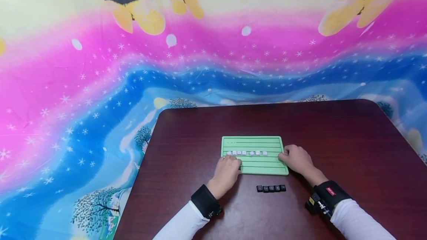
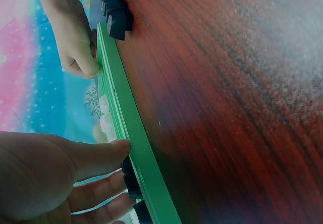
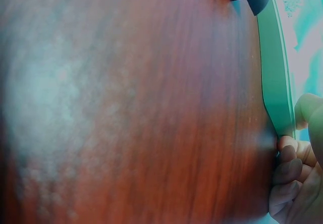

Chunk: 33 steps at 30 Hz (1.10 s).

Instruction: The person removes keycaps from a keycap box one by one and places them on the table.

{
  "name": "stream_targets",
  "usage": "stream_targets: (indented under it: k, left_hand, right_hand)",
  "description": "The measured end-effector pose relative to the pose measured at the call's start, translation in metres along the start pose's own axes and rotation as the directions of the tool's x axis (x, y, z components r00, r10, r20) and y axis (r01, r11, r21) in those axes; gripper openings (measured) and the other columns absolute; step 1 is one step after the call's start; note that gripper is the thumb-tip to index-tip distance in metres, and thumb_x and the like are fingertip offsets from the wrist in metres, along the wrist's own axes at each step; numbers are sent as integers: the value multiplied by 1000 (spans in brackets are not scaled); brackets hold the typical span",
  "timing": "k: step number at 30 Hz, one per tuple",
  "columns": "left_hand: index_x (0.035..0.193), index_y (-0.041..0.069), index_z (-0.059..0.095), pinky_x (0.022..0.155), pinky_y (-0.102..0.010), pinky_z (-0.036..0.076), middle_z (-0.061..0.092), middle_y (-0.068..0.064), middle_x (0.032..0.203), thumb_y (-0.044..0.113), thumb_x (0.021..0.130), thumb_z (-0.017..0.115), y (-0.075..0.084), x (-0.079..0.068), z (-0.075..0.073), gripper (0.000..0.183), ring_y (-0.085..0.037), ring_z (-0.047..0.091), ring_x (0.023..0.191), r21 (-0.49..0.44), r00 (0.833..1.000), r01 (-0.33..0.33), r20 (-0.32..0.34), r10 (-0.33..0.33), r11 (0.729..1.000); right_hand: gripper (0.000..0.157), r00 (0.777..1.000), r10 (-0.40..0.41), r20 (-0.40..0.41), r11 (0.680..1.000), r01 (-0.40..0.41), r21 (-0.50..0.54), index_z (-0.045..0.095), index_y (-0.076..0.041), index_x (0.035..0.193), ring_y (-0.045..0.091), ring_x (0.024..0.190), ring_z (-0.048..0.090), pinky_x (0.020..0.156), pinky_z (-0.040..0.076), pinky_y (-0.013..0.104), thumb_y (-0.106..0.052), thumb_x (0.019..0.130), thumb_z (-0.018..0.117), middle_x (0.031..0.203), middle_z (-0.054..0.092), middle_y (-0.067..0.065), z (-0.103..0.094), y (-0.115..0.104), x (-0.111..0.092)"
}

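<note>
A green grooved board (image 1: 263,169) lies on the table with a row of small white keycaps (image 1: 258,153) across it. My left hand (image 1: 225,173) holds its front left part, thumb (image 2: 103,156) on the front rim and fingers reaching over the top. Black keycaps (image 2: 132,184) sit on the board beside those fingers; in the head view the hand hides them. At the right edge, my right hand (image 1: 298,159) grips the board between thumb and curled fingers (image 3: 288,169).
A short row of black keycaps (image 1: 271,188) lies on the dark wooden table (image 1: 350,140) in front of the board. Behind the table's far edge hangs a colourful printed cloth (image 1: 207,58). Each wrist wears a black band (image 1: 205,202).
</note>
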<state>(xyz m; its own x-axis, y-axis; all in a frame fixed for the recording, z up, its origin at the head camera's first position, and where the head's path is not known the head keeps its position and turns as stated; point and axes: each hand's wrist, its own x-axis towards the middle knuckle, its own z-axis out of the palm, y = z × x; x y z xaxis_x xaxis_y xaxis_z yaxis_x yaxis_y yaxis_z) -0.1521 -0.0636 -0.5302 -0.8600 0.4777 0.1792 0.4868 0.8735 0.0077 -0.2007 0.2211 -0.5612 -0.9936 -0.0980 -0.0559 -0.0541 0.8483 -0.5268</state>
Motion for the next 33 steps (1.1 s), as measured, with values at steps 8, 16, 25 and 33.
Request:
stream_targets:
  k: [8,16,25,33]
  left_hand:
    - [79,20,71,61,-28,42,69,5,78,24,83,80,1,-1,1,11,-17,62,76,4,1000,1,-14,-1,1000]
    - [75,20,70,58,-28,41,68,5,74,19,83,78,1,0,3,11,-16,61,71,29,999,-11,-45,12,1000]
    - [72,20,70,55,-27,39,66,5,70,12,80,77,0,2,6,13,-16,60,67,38,997,-22,-70,24,999]
    - [75,20,71,56,-26,39,66,6,71,19,82,79,1,2,3,11,-15,61,68,25,996,-25,-90,27,999]
  right_hand:
    - [38,1000,6,-1,1000,-6,0,36,-16,61,13,53,23,51,19,27,-21,88,61,57,26,-6,-1,-1,-1]
    - [37,1000,2,5,1000,-2,7,37,-16,61,13,53,23,52,19,27,-22,89,61,57,26,-6,-1,-1,-1]
    - [37,1000,18,11,1000,-18,1,37,-16,60,12,52,23,51,19,26,-23,88,61,56,27,-6,0,-1,0]
    - [36,1000,13,8,1000,-13,0,37,-15,61,13,53,25,52,20,27,-22,88,61,57,27,-5,-1,-1,0]
